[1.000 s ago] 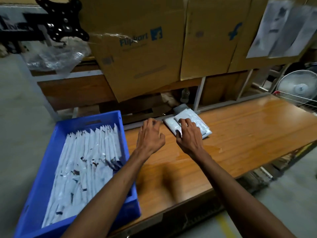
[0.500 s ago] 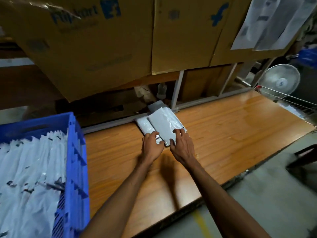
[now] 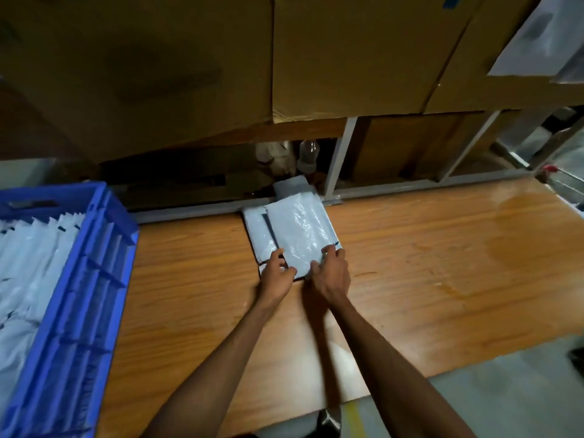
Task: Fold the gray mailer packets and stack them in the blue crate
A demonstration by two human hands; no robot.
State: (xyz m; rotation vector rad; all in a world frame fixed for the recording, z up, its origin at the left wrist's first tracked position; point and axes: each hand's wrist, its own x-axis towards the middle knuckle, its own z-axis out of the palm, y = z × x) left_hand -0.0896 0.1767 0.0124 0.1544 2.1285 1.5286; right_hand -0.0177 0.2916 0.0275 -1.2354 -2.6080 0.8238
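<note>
Nearest, two bare forearms reach forward over the wooden table. The left hand and right hand sit side by side at the near end of the top packet, fingers curled and pinching its near corners; half a second ago they gripped the same edge, and a second ago the left hand was open and apart from the pile. The top packet now lies drawn a little nearer and skewed to the right over the pile of packets beneath, whose left strip shows bare. The view has also closed in, so the blue crate sits cut off at the left edge, well apart from the hands, with folded packets standing in rows inside.

The table runs bare to the right of the hands and between hands and crate. Its far edge meets a gray rail; beyond that hang cardboard boxes, with a plastic bottle in the dark gap under them.
</note>
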